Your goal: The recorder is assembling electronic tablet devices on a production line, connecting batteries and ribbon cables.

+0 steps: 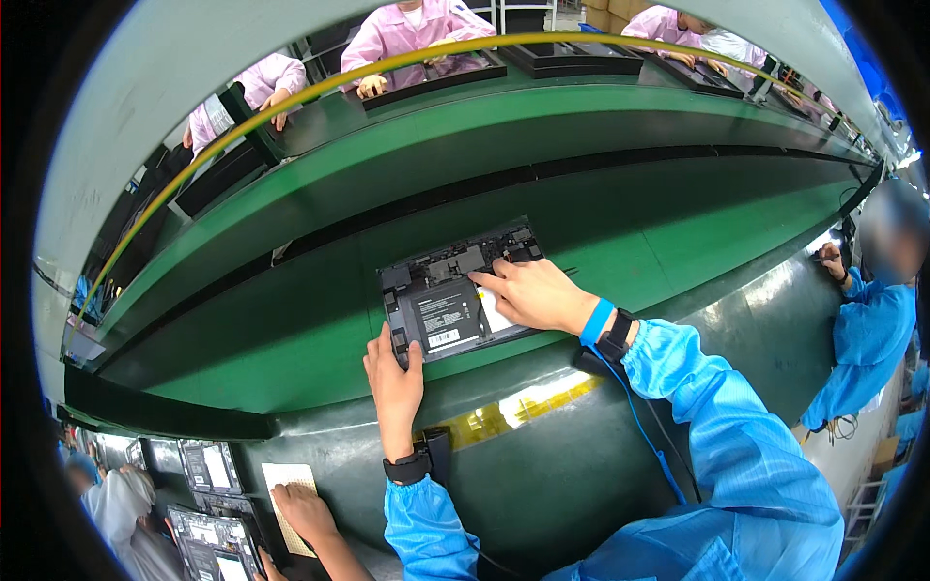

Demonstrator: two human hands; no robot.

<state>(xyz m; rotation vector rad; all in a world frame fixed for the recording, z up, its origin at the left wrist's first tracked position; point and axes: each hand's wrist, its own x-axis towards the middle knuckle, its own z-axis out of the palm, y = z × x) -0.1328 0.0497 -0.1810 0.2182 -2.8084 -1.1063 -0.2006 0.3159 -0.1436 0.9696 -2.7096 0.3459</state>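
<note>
An opened laptop base (448, 312) lies on the green surface in front of me, its dark frame, circuit board and black labelled battery exposed. My left hand (395, 382) grips its near left corner, thumb on top and fingers along the outer edge. Over the right part of the base rests my right hand (541, 295). Two of its fingertips are apart and touch the circuit board (455, 263) near the middle. I see nothing held in that hand, though its palm side is hidden. A blue wrist strap (597, 321) and a black band circle my right wrist.
Yellow tape (528, 407) marks the near bench. A blue cord (647, 426) runs from my right wrist. At lower left, another person's hand (302, 511) rests on a pale pad beside more opened laptop bases (208, 467). People in pink work across the line; a person in blue (867, 334) sits right.
</note>
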